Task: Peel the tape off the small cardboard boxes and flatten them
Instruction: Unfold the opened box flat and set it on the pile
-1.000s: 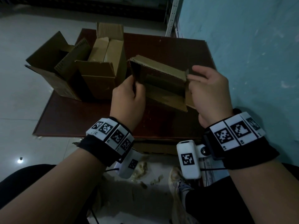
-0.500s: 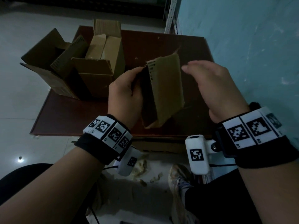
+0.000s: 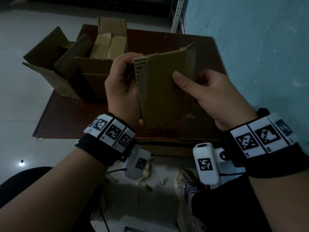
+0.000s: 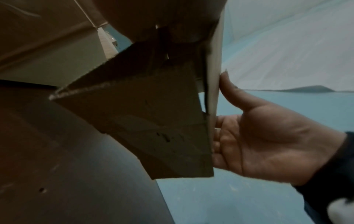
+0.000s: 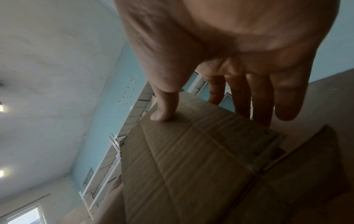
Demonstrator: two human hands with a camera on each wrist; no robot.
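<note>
I hold a small cardboard box (image 3: 163, 91), pressed nearly flat and standing upright, in the air above the dark red table (image 3: 66, 118). My left hand (image 3: 122, 87) grips its left edge, where the corrugated layers show. My right hand (image 3: 205, 92) pinches the right side, thumb flat on the near face and fingers behind. In the left wrist view the box (image 4: 153, 121) shows a loose flap, with the right hand (image 4: 268, 144) on its edge. In the right wrist view the thumb (image 5: 166, 106) presses on the creased box (image 5: 191, 166). I see no tape on it.
Two larger open cardboard boxes (image 3: 66, 69) (image 3: 103, 64) stand on the table's left part. A blue wall (image 3: 259, 56) runs along the right. Torn scraps (image 3: 147, 171) and a shoe (image 3: 185, 185) are on the floor below. A white shelf post (image 3: 177, 14) stands behind.
The box turned from lying across to standing upright and closed flatter. My right hand let go of it, then took hold again on its right side.
</note>
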